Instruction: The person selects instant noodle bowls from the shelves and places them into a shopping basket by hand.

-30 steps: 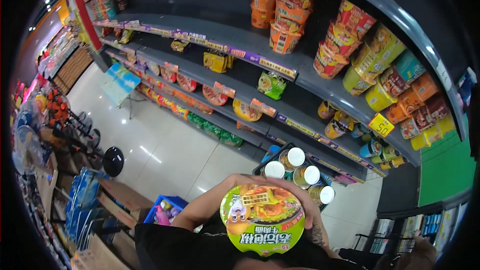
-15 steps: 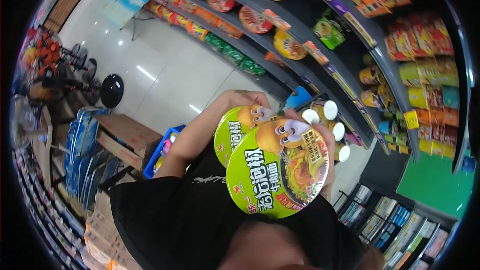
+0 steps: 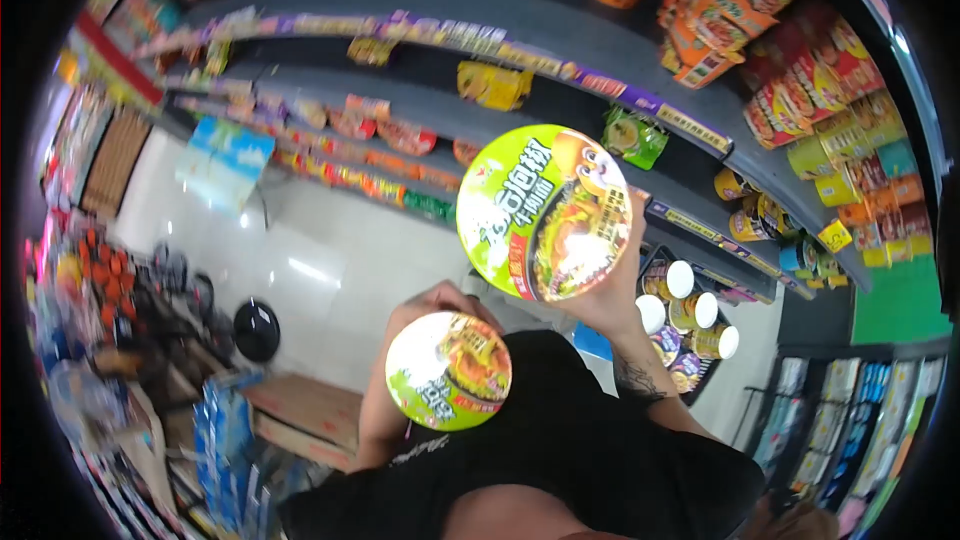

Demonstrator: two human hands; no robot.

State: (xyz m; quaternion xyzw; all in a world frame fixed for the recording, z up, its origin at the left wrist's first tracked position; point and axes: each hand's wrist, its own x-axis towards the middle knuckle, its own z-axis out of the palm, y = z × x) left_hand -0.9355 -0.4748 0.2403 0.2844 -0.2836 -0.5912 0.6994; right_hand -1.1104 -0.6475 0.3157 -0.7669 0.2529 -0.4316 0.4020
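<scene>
My right hand (image 3: 612, 302) is wrapped round a green-lidded instant noodle bowl (image 3: 495, 240) and holds it up in front of the shelves, lid facing me. Lower and to the left, near my chest, my left hand (image 3: 437, 300) grips a second green noodle bowl (image 3: 415, 380). The two bowls are apart. Most of the left fingers are hidden behind its bowl. Beyond the right bowl runs a dark shelf (image 3: 420, 70), with a green noodle packet (image 3: 632, 137) and a yellow packet (image 3: 495, 86) on it.
Several white-lidded noodle cups (image 3: 692, 310) stand in a dark crate below my right forearm. Orange noodle packs (image 3: 725, 15) fill shelves at the upper right. Flattened cardboard (image 3: 305, 410) lies at lower left, near a round black stool (image 3: 257, 330). A blue-topped table (image 3: 225, 162) stands farther off.
The two bowls, which were together before my chest, are now apart. My right hand has moved its bowl up towards the shelf; my left has drawn its bowl lower. The view has turned.
</scene>
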